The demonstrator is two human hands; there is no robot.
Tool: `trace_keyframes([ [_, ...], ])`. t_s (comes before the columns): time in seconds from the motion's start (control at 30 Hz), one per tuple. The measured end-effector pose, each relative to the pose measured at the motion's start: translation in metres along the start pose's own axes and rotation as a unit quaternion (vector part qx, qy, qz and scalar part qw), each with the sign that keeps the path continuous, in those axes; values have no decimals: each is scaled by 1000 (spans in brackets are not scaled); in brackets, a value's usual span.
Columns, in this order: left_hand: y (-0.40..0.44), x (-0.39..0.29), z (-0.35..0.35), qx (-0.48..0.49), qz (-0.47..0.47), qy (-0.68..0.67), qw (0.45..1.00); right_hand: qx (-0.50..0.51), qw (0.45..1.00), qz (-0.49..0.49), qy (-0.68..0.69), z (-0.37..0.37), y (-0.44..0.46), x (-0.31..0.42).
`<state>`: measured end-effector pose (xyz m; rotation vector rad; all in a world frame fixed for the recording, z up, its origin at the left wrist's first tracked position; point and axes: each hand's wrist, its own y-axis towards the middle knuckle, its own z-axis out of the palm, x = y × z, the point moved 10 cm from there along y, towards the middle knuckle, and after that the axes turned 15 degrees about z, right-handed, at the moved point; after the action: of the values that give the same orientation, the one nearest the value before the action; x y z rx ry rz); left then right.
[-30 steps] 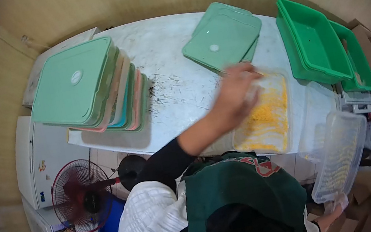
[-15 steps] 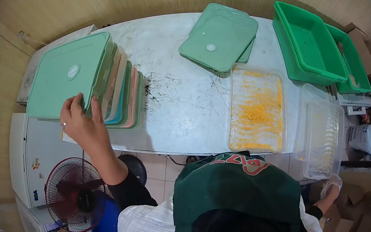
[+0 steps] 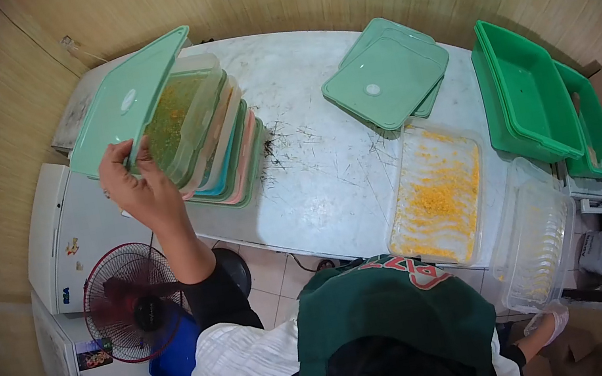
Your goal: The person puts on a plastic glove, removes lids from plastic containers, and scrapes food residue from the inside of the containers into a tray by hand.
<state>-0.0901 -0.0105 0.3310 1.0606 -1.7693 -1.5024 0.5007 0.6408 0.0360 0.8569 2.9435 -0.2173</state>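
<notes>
My left hand grips the near right corner of a light green lid, which is tilted up over the top container of a stack. Inside that container a green and yellow mass shows. The stacked containers have green, pink and blue lids between them. At the lower right, my gloved right hand is closed on the end of a clear plastic container with yellowish residue. Left of that container, a clear tray with yellow shreds lies on the table.
Several loose green lids lie on the scratched white table. Bright green tubs stand at the right, with cardboard boxes beyond. A fan stands at the lower left, beside a white fridge.
My left hand has raised the lid off the top container, uncovering its contents. My right hand keeps hold of the clear container. The view has shifted slightly.
</notes>
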Motion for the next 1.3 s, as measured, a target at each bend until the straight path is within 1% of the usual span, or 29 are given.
trace_keyframes([
  [0.13,15,7,-8,-45,49,87,994,-58,998,-15,10,3,18,-1],
  [0.2,24,5,-10,-76,66,104,990,-78,996,-24,23,-14,-6,4],
  [0.3,33,8,-16,-141,41,95,985,-108,992,-32,48,-52,-59,17],
  [0.33,35,12,-19,-164,27,70,984,-118,991,-34,56,-61,-71,21],
  [0.4,38,25,-25,-210,-2,20,977,-89,993,-11,70,-65,-79,19],
  [0.5,38,48,-28,-269,-53,-119,954,-47,995,21,90,-67,-89,18],
  [0.53,38,49,-28,-298,-30,-167,939,-34,994,35,96,-68,-93,16],
  [0.57,37,46,-23,-314,-11,-230,921,-49,995,18,84,-74,-100,20],
  [0.63,36,29,-17,-344,16,-357,868,-84,995,-7,56,-86,-110,26],
  [0.67,33,28,-5,-349,-21,-503,791,-99,993,-6,67,-89,-107,26],
  [0.73,34,-36,0,-312,53,-352,881,-141,987,0,83,-91,-103,26],
  [0.77,32,-69,5,-288,93,-270,914,-167,982,4,89,-97,-103,27],
  [0.8,30,-88,17,-255,113,-270,922,-160,984,3,84,-105,-115,31],
  [0.83,22,-98,35,-247,105,-353,896,-153,985,1,78,-113,-128,35],
  [0.9,5,-130,70,-198,85,-428,878,-183,978,-33,94,-114,-128,41],
  [0.93,-7,-140,93,-176,59,-488,853,-197,974,-51,102,-113,-129,44],
  [0.97,-22,-147,121,-155,8,-593,790,-193,974,-60,107,-112,-132,45],
  [1.0,-36,-157,144,-130,-14,-607,784,-189,973,-70,112,-112,-138,47],
  [1.03,-55,-163,174,-87,-58,-653,750,-185,972,-81,119,-111,-142,49],
  [1.1,-86,-175,216,-25,-102,-678,727,-202,966,-97,132,-105,-142,49],
  [1.17,-115,-181,254,21,-134,-714,687,-220,957,-121,146,-100,-143,49],
  [1.23,-138,-185,284,103,-160,-715,672,-201,962,-127,135,-92,-143,51],
  [1.3,-151,-184,300,165,-118,-707,677,-182,966,-133,128,-88,-143,54],
])
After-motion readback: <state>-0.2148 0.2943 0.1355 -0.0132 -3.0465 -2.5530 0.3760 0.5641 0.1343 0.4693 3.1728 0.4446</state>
